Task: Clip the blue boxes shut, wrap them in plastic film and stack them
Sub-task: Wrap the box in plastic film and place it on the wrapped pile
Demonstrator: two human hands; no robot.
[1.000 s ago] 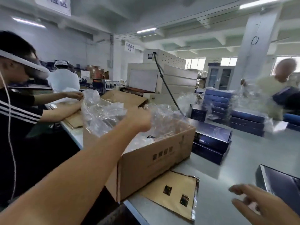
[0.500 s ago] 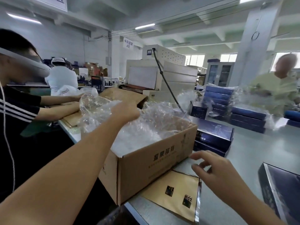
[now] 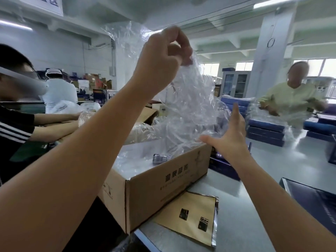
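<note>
Plastic film [image 3: 190, 106]: one clear, crumpled sheet hangs above the open cardboard carton [image 3: 163, 193], its lower folds trailing into the carton's top.

Left of carton: a second person, black sleeve with white stripes [image 3: 14, 128], forearms resting on the bench.

Left hand [image 3: 163, 57]: high above the carton, fingers curled, pinching the film's top edge between thumb and fingertips.

Inside carton: more clear film, plus one small dark item [image 3: 160, 159]; too blurred to identify.

Right hand [image 3: 229, 140]: over the carton's right end, fingers straight and spread, thumb out toward the film's lower edge. Contact with the film cannot be confirmed.

In front of carton, on the grey table [image 3: 254, 179]: a flat tan sheet [image 3: 189, 231] touching the carton's base, two small metal clips [image 3: 184, 214] lying on it side by side.

Just behind carton's right end: dark blue boxes [image 3: 223, 168], partly hidden by the right forearm. Right of carton, at the frame edge: another blue box [image 3: 312, 202], cropped. Well behind carton to the right: a stack of blue boxes [image 3: 265, 131] under loose film, with a person in a pale yellow top [image 3: 291, 99] beside it.
</note>
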